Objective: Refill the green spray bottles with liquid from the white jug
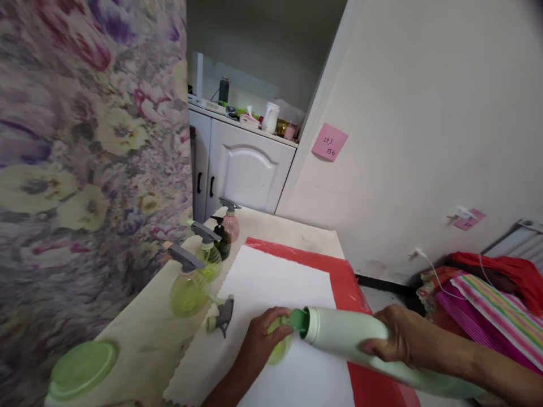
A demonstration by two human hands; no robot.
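My right hand (396,336) is wrapped around a large pale green bottle (337,328), tipped nearly level with its mouth pointing left. Green liquid (299,320) shows at that mouth, right over the neck of a small clear yellow-green spray bottle (279,351). The fingers of my left hand (259,339) close around the small bottle's neck, and its spray head is off. A loose grey trigger spray head (222,317) lies on the white sheet (280,277) left of my left hand.
Along the table's left side stand a yellow-green spray bottle (189,294), another (208,260), a dark pump bottle (222,240) and a pink spray bottle (231,225). A green-lidded container (82,367) sits front left. Red sheeting (345,282) lies beneath the white sheet.
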